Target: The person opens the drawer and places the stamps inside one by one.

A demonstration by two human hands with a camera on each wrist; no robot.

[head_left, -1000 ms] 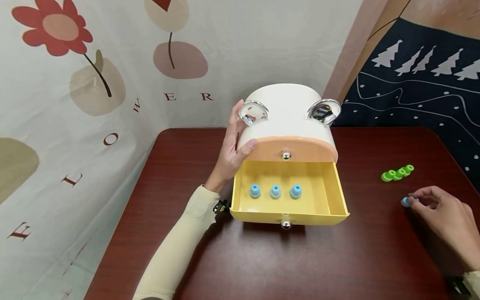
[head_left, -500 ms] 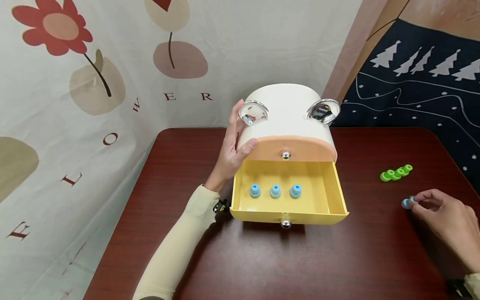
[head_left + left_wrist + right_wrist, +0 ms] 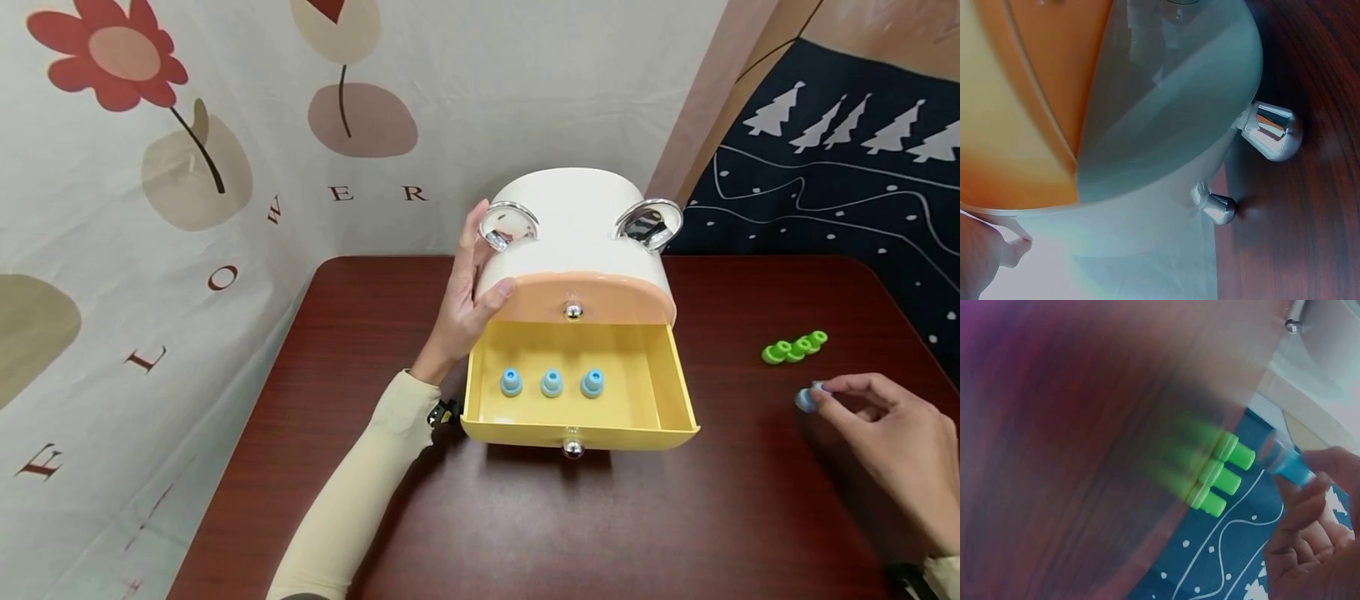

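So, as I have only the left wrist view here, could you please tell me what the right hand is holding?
Observer: The right hand pinches one small blue peg between thumb and fingers.
Operator: Thank you; are there any others of that colour?
Observer: Yes, three blue pegs stand in a row inside the open yellow drawer.
Operator: And is anything else close to that hand, please?
Observer: Three green pegs sit close together on the table, just beyond it.
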